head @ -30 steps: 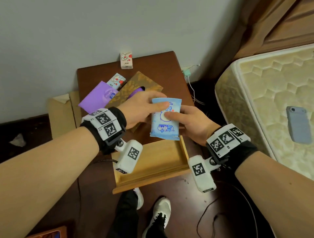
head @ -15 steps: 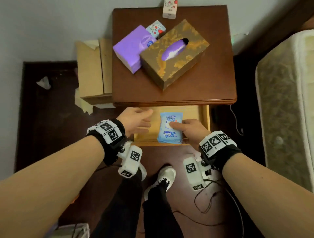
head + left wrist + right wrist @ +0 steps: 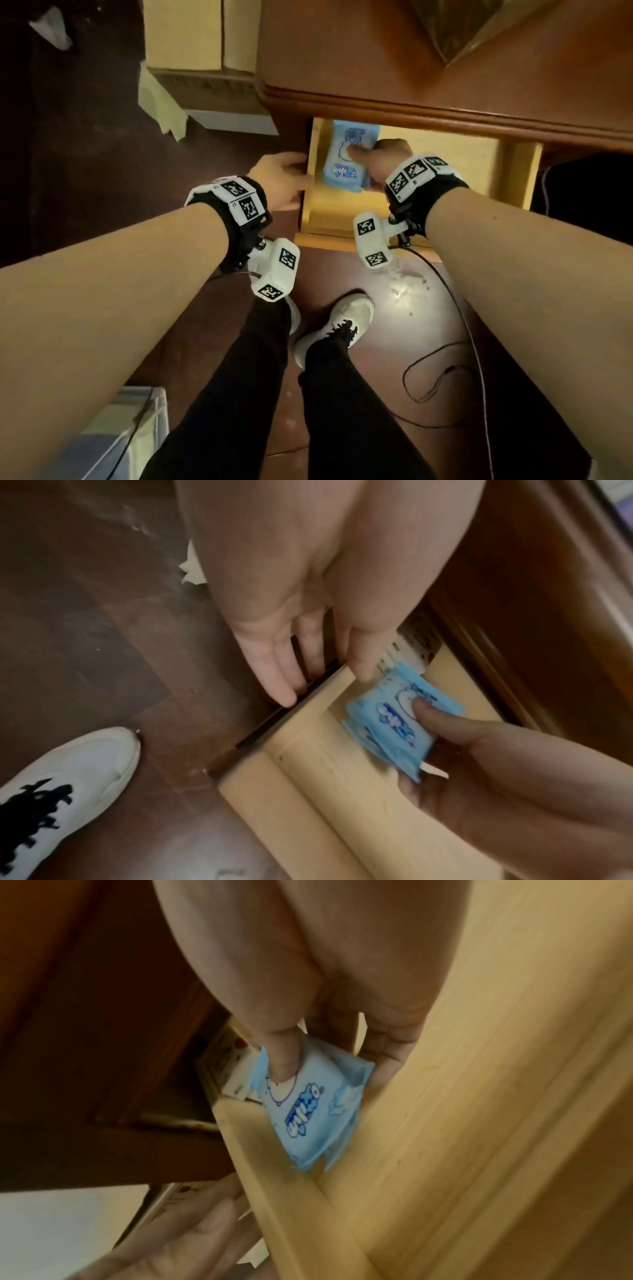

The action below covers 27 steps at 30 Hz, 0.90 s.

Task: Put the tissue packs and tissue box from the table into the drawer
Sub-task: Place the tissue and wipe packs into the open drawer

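My right hand (image 3: pixel 368 154) pinches a light blue tissue pack (image 3: pixel 346 161), thumb on its printed face, low inside the pale wooden drawer (image 3: pixel 513 178) near its left wall. In the right wrist view the blue pack (image 3: pixel 308 1110) leans against the drawer wall (image 3: pixel 260 1150). Behind it lies a white pack with red print (image 3: pixel 229 1069), also seen as the white pack (image 3: pixel 418 642) at the drawer's back. My left hand (image 3: pixel 287 178) rests on the drawer's left wall, fingers (image 3: pixel 274 669) straight down the outside. A corner of the brown patterned tissue box (image 3: pixel 455 27) shows on the table (image 3: pixel 342 51).
A cardboard box (image 3: pixel 202 34) stands on the floor left of the table. My white shoes (image 3: pixel 342 322) and a black cable (image 3: pixel 445 377) are on the dark floor below the drawer. A clear plastic bin (image 3: pixel 113 438) sits at bottom left.
The view has tilted down. My right hand has carried the blue pack left and deeper into the drawer. My left hand has moved from the drawer's front to its left wall.
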Each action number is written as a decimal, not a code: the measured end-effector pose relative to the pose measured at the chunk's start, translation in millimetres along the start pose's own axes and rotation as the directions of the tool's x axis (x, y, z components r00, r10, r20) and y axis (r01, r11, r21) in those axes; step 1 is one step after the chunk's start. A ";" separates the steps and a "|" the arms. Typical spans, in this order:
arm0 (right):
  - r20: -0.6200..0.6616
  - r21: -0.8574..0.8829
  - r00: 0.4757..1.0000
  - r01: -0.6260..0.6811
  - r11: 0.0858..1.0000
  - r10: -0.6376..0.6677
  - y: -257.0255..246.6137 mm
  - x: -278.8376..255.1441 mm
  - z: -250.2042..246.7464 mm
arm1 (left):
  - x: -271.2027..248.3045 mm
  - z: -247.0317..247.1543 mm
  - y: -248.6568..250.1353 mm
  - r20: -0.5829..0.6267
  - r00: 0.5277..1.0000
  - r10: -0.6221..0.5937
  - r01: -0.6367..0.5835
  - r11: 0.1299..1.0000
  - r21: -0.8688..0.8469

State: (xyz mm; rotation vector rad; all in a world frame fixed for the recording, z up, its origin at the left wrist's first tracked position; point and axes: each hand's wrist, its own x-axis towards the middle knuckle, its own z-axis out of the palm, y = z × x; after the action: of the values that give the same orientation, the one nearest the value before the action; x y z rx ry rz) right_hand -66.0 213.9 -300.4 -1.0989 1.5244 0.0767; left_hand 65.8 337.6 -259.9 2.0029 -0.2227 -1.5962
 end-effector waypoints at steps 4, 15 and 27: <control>-0.018 -0.044 0.998 0.055 0.998 -0.056 -7.8 6.5 15.2 | 7.3 -4.8 -10.2 0.021 0.999 0.043 -0.044 0.998 0.039; -0.135 -0.241 0.982 0.100 0.965 -0.135 -15.2 15.2 12.1 | 15.8 -10.3 -13.6 0.070 0.996 0.057 -0.058 0.998 0.014; -0.095 -0.037 0.987 0.130 0.991 -0.133 -9.8 17.5 5.4 | 16.7 -14.5 -15.8 0.123 0.992 0.034 -0.030 0.999 -0.037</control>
State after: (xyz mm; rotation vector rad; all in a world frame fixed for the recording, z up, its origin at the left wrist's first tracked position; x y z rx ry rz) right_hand -53.1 201.6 -311.0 -1.2402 1.5369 -0.0451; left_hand 80.6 347.7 -280.2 1.8667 -0.2705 -1.6939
